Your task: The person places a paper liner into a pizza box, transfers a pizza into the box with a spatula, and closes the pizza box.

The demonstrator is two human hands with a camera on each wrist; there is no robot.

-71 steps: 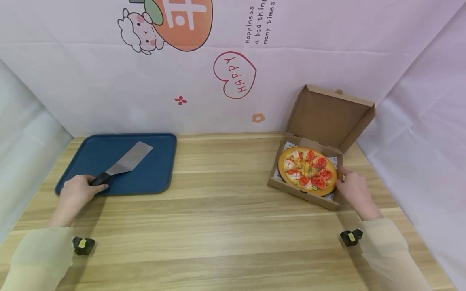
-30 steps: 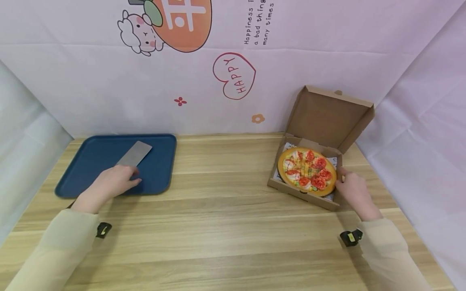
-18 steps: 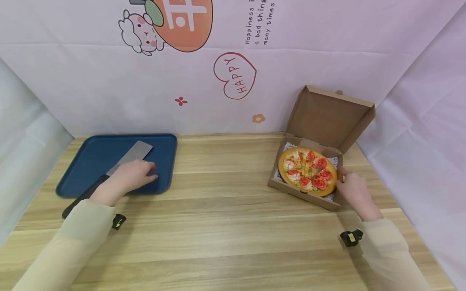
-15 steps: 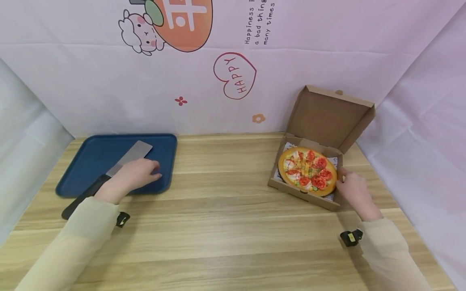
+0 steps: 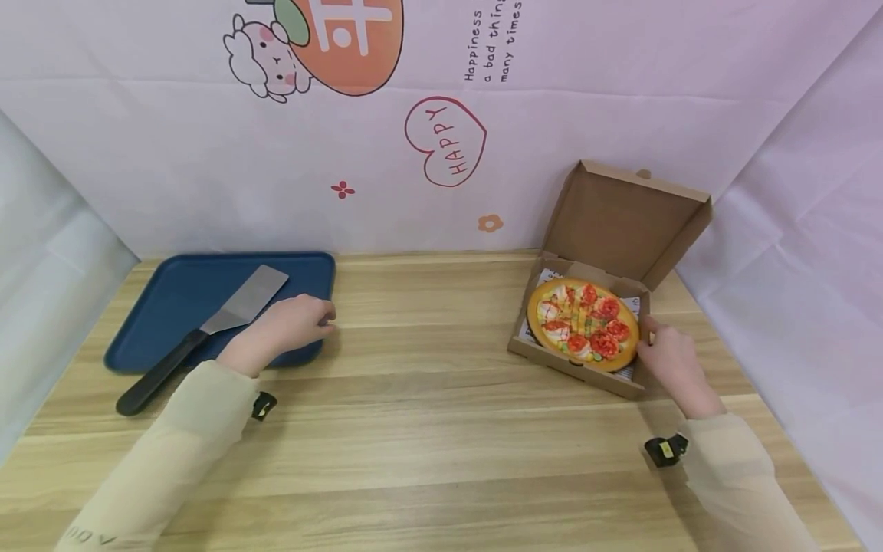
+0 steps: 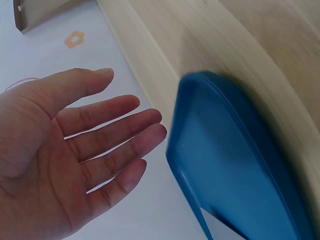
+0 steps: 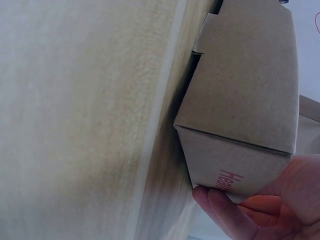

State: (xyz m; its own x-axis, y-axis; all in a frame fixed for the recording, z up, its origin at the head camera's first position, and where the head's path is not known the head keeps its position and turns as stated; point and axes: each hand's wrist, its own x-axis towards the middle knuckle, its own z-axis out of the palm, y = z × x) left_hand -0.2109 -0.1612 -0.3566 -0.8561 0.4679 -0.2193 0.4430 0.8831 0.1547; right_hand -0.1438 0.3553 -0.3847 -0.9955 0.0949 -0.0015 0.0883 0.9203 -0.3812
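Note:
My left hand [image 5: 286, 328] is in the air over the right front part of the blue tray [image 5: 186, 287], near its right edge. In the left wrist view the palm is empty and the fingers are spread. A metal turner [image 5: 251, 299] with a black handle lies across the tray, its handle reaching past the front rim onto the table. At the right, my right hand [image 5: 672, 360] grips the right side wall of an open cardboard pizza box [image 5: 624, 222]; the right wrist view shows fingertips against its outer wall [image 7: 225, 165]. Inside sits a whole pizza [image 5: 582, 326], tilted over printed paper.
The box lid stands raised near the back cloth [image 5: 386, 215], which has printed drawings. More white cloth [image 5: 793, 253] borders the right side. The wooden table [image 5: 428, 399] stretches between tray and box.
My left hand has let go of the turner's handle and moved right over the tray, leaving the turner lying there with its handle uncovered. The right hand, box and pizza have stayed put.

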